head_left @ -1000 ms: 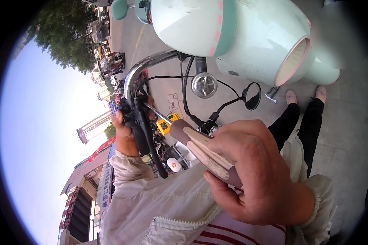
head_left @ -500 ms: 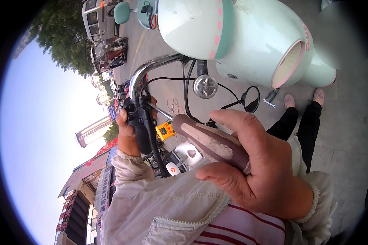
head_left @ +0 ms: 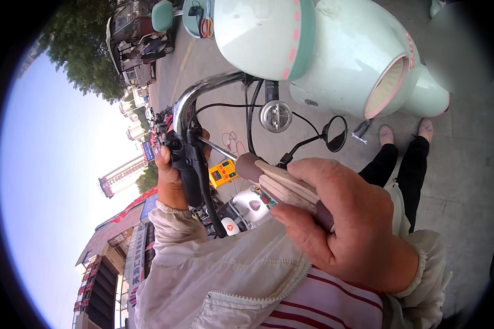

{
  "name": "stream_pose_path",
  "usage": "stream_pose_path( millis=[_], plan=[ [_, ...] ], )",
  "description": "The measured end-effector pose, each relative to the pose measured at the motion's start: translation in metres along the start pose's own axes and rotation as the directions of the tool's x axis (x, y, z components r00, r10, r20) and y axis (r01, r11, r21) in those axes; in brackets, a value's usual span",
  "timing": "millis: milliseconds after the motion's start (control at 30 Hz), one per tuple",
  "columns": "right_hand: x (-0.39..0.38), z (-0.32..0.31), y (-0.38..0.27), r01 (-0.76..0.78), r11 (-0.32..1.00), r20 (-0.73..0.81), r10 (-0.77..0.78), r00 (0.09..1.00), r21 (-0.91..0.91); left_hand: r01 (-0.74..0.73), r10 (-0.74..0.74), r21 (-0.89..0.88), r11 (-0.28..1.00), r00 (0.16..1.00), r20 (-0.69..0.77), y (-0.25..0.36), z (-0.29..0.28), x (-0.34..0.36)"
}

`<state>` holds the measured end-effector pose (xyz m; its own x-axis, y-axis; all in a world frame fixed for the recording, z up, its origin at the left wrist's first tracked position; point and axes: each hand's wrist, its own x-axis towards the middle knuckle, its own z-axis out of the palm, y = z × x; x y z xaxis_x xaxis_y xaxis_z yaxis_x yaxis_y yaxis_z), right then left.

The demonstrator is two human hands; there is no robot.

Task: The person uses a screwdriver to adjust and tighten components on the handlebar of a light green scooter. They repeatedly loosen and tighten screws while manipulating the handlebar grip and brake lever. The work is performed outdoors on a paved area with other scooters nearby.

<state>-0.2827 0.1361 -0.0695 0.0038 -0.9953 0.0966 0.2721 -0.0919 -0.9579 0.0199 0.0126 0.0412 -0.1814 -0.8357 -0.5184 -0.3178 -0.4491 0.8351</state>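
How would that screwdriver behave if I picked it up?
The screwdriver would probably stay stiff: its metal shaft looks straight. It's likely heavier toward the handle, which is much thicker than the shaft. The handle's ridged-looking sides may help it resist slipping.

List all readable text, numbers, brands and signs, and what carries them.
Wording not transcribed; locations only.
Yellow box: red characters.
Shopfront sign: pale board, dark characters.
Red wall characters: blurred.
White rounded part: orange-red emblem.
Mint scooter: badge too small to read.
Screwdriver: none visible.
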Motion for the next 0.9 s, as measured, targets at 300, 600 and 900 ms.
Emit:
stream_pose_path(
  millis=[300, 600, 900],
  plan=[
    [-0.001, -0.001, -0.005, -0.047, 0.999, 0.029, 0.048, 0.998, -0.014, -0.003, 0.003, -0.019, 1.0, 0.999, -0.039, -0.001, 0.007, -0.003],
    [0.001, -0.004, -0.008, -0.035, 0.998, 0.03, 0.034, 0.999, 0.043, -0.016, 0.015, -0.01, 1.0, 0.992, -0.122, -0.001, 0.008, -0.006],
    [0.004, 0.004, 0.001, 0.039, 0.995, -0.037, -0.036, 0.999, 0.089, -0.003, 0.0, -0.079, 0.997, 0.999, -0.034, -0.001, 0.004, -0.005]
  ],
)
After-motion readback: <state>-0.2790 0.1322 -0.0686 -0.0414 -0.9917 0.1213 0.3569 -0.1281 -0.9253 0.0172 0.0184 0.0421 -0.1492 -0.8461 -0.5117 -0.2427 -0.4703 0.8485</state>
